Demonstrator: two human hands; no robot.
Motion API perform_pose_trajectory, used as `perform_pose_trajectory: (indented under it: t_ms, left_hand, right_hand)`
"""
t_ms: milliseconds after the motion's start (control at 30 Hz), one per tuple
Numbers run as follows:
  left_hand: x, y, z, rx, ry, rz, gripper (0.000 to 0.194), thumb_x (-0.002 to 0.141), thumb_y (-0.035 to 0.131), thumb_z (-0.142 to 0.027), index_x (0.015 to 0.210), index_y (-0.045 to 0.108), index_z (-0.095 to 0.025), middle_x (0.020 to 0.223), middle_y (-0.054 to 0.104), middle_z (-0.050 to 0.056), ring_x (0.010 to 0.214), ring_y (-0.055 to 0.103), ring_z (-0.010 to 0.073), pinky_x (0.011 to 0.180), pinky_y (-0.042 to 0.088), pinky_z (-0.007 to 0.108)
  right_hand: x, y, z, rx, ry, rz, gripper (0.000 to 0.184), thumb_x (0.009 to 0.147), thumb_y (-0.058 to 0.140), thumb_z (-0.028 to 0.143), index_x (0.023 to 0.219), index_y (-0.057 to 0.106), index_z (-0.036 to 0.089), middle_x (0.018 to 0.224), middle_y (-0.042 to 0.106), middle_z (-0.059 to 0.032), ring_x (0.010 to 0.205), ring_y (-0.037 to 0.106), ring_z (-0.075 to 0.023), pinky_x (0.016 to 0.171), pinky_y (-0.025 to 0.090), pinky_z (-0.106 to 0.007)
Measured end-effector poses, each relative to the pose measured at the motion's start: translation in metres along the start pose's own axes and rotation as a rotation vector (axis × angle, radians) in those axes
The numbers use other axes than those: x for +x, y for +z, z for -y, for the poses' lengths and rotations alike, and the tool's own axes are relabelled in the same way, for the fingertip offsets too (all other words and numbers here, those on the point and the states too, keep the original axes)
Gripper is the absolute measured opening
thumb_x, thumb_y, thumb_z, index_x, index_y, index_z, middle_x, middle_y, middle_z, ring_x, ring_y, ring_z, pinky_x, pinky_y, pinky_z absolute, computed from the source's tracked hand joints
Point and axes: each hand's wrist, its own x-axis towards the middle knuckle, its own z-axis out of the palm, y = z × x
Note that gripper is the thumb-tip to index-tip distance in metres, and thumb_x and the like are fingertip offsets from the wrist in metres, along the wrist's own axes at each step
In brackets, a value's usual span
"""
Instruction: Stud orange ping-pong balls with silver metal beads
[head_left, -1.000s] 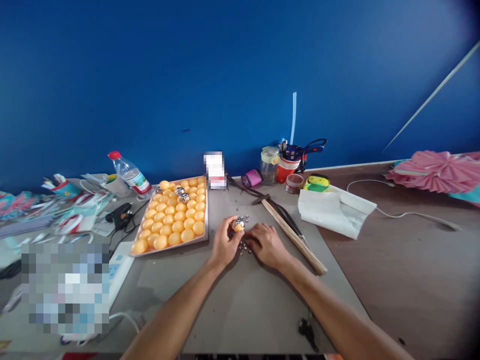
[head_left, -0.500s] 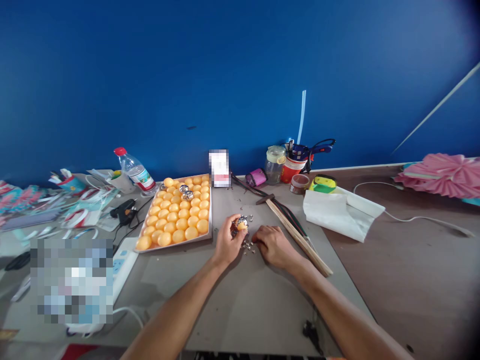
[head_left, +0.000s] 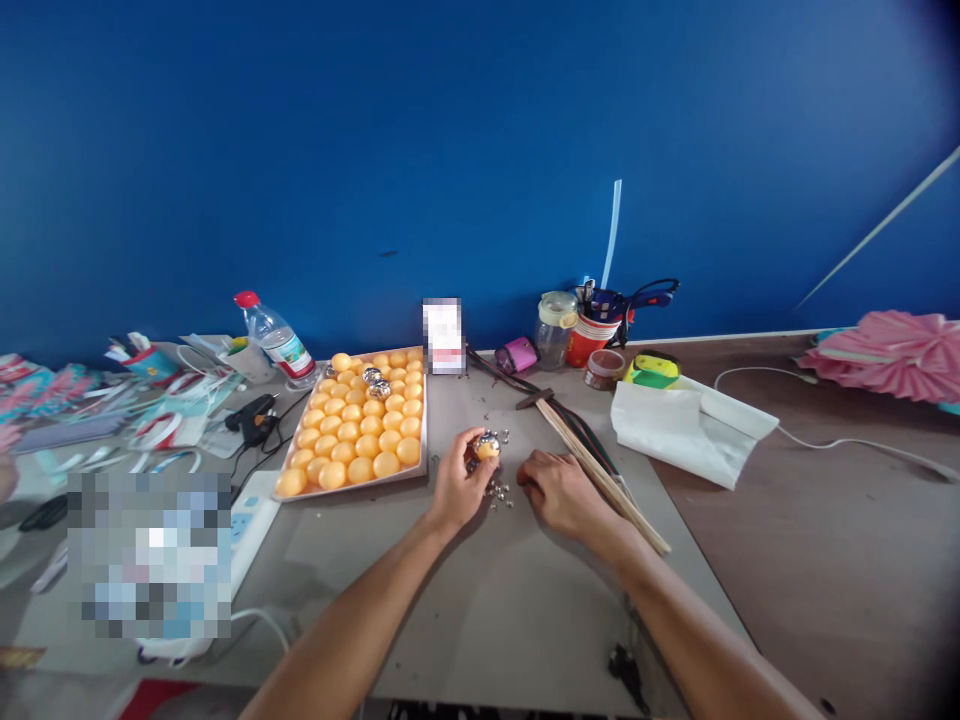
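My left hand (head_left: 461, 478) is closed around an orange ping-pong ball (head_left: 488, 450), whose upper part is covered with shiny silver studs. My right hand (head_left: 561, 492) rests low over the table to the right, with fingers curled and tips drawn together; whatever they might hold is hidden. Between the hands lie several small silver thumbtack-like pieces (head_left: 501, 494), and more sit just beyond the ball. A tray (head_left: 427, 420) of orange ping-pong balls (head_left: 349, 432) stands to the left. Two silver-covered balls (head_left: 379, 388) rest on top of them.
A hammer (head_left: 535, 399) and thin wooden sticks (head_left: 600, 475) lie right of my hands. Behind are a purple roll (head_left: 517, 354), a glass jar (head_left: 556, 332) and a red cup of tools (head_left: 592, 342). A white sheet (head_left: 679, 430) lies right; a bottle (head_left: 279, 345) and power strip (head_left: 251, 525) left.
My right hand has shifted slightly rightward, widening the gap to my left hand and showing more of the loose silver pieces. My left hand still holds the ball. The view has turned slightly left.
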Motion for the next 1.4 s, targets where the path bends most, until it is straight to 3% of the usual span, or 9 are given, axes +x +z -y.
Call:
perform_pose_trajectory:
  t_ms: [200, 333, 467, 533, 633, 733, 867, 1067, 1400]
  left_hand:
    - [0.001, -0.001, -0.003, 0.020, 0.002, 0.004, 0.037, 0.082, 0.057, -0.031, 0.115, 0.050, -0.017, 0.110, 0.060, 0.009, 0.096, 0.060, 0.0179, 0.087, 0.049, 0.032]
    - [0.001, -0.001, -0.004, 0.038, 0.002, 0.003, 0.039, 0.080, 0.059, -0.035, 0.114, 0.051, -0.016, 0.106, 0.062, 0.009, 0.093, 0.060, 0.0179, 0.084, 0.049, 0.031]
    - [0.001, -0.001, -0.004, 0.022, -0.012, 0.016, 0.041, 0.080, 0.059, -0.037, 0.114, 0.050, -0.015, 0.106, 0.062, 0.009, 0.091, 0.060, 0.0174, 0.082, 0.049, 0.031]
    - [0.001, 0.000, -0.005, 0.030, -0.006, 0.015, 0.040, 0.080, 0.059, -0.036, 0.113, 0.051, -0.015, 0.107, 0.061, 0.009, 0.094, 0.060, 0.0179, 0.084, 0.048, 0.031]
    - [0.001, 0.000, -0.007, 0.024, -0.001, 0.018, 0.040, 0.080, 0.059, -0.037, 0.113, 0.051, -0.015, 0.108, 0.062, 0.010, 0.095, 0.060, 0.0185, 0.084, 0.048, 0.031]
    - [0.000, 0.000, -0.008, 0.022, -0.005, 0.030, 0.040, 0.080, 0.059, -0.036, 0.113, 0.051, -0.016, 0.107, 0.062, 0.010, 0.092, 0.061, 0.0185, 0.082, 0.048, 0.031]
    - [-0.001, -0.001, -0.007, 0.036, 0.012, 0.040, 0.037, 0.081, 0.058, -0.031, 0.114, 0.051, -0.016, 0.108, 0.062, 0.010, 0.095, 0.060, 0.0188, 0.085, 0.048, 0.032]
    - [-0.002, 0.000, -0.003, 0.013, 0.027, 0.090, 0.038, 0.082, 0.057, -0.030, 0.116, 0.049, -0.016, 0.113, 0.060, 0.011, 0.101, 0.059, 0.0203, 0.088, 0.048, 0.033]
    - [-0.003, 0.001, -0.005, 0.059, 0.058, 0.105, 0.038, 0.081, 0.058, -0.032, 0.114, 0.051, -0.016, 0.109, 0.062, 0.012, 0.095, 0.061, 0.0199, 0.084, 0.050, 0.034]
  right_hand:
    - [0.002, 0.001, -0.002, 0.140, -0.007, -0.055, 0.015, 0.077, 0.047, 0.012, 0.071, 0.060, 0.018, 0.078, 0.062, -0.0045, 0.077, 0.058, -0.0166, 0.074, 0.036, -0.028]
    - [0.005, 0.007, -0.002, 0.534, 0.040, -0.222, 0.013, 0.077, 0.045, 0.015, 0.072, 0.056, 0.018, 0.077, 0.061, -0.0039, 0.072, 0.056, -0.0152, 0.069, 0.041, -0.027]
    - [0.009, 0.014, 0.001, 0.981, 0.241, -0.224, 0.005, 0.076, 0.051, 0.022, 0.072, 0.053, 0.019, 0.052, 0.050, 0.0051, 0.047, 0.046, -0.0101, 0.050, 0.036, -0.023]
    - [0.010, 0.016, 0.004, 1.193, 0.284, -0.245, 0.012, 0.073, 0.058, 0.029, 0.070, 0.051, 0.019, 0.051, 0.046, 0.0070, 0.043, 0.040, -0.0074, 0.045, 0.031, -0.021]
    - [0.010, 0.015, 0.009, 1.433, 0.298, -0.228, 0.021, 0.069, 0.066, 0.036, 0.069, 0.055, 0.018, 0.051, 0.046, 0.0072, 0.043, 0.037, -0.0054, 0.044, 0.030, -0.020]
    - [0.009, 0.013, 0.013, 1.566, 0.324, -0.172, 0.025, 0.063, 0.073, 0.035, 0.076, 0.061, 0.016, 0.058, 0.056, 0.0042, 0.047, 0.045, -0.0061, 0.049, 0.036, -0.021]
    - [0.009, 0.013, 0.013, 1.612, 0.334, -0.149, 0.030, 0.059, 0.075, 0.033, 0.081, 0.062, 0.017, 0.064, 0.061, 0.0026, 0.050, 0.052, -0.0081, 0.049, 0.041, -0.022]
    - [0.010, 0.018, 0.014, 1.549, 0.323, -0.158, 0.026, 0.064, 0.071, 0.036, 0.072, 0.054, 0.019, 0.055, 0.056, 0.0049, 0.043, 0.045, -0.0080, 0.038, 0.036, -0.020]
    - [0.008, 0.019, 0.017, 1.394, 0.346, -0.161, 0.023, 0.066, 0.067, 0.036, 0.071, 0.053, 0.019, 0.047, 0.045, 0.0083, 0.042, 0.038, -0.0065, 0.043, 0.030, -0.020]
